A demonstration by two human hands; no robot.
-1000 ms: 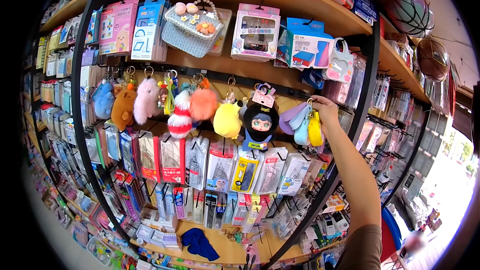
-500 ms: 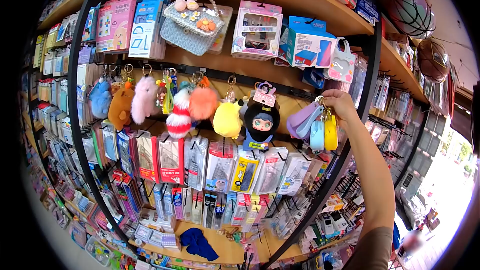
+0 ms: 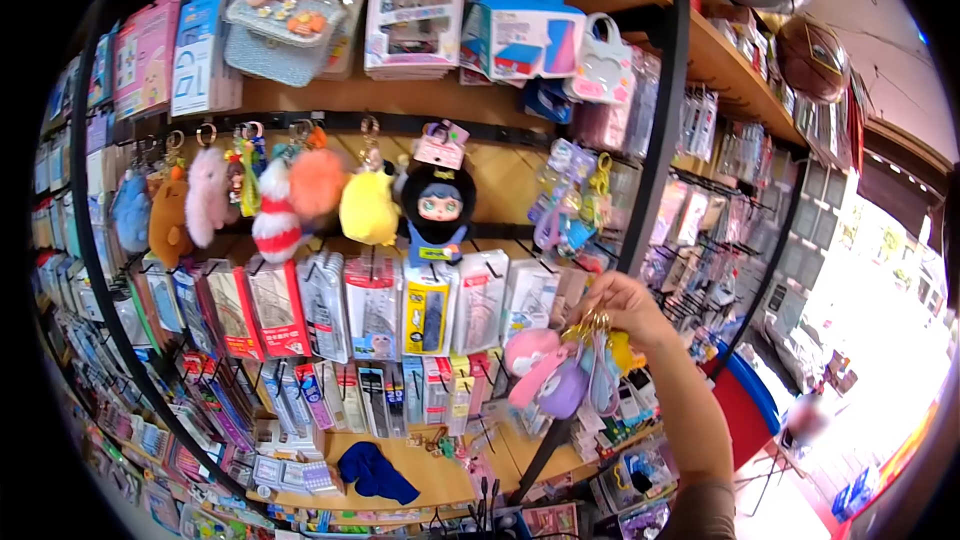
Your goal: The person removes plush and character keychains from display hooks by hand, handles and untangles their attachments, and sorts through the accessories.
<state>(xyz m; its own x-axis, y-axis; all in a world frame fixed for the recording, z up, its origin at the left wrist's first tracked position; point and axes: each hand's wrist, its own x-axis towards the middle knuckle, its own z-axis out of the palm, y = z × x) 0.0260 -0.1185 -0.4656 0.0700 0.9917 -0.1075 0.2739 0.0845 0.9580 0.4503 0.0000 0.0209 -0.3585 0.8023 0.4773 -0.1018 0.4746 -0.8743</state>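
My right hand (image 3: 625,306) is closed on the gold rings of a bunch of keychains (image 3: 563,392). The bunch dangles below my fingers, with pink, purple, pale blue and yellow pieces. It is off the rack, in front of the lower packets. Above my hand, purple, blue and yellow keychains (image 3: 566,192) still hang on the rack. To their left is a doll pendant (image 3: 438,208) with a black hood, beside a yellow plush pendant (image 3: 369,208). My left hand is out of view.
Black metal uprights (image 3: 660,130) frame the rack. Packaged stationery (image 3: 428,308) hangs in rows below the pendants. A blue cloth (image 3: 376,473) lies on the lower wooden shelf (image 3: 455,500). Balls hang at the upper right, near a bright opening.
My right hand has moved down from the rack with the bunch of keychains, uncovering others behind. The view has shifted right, so the shelf appears further left.
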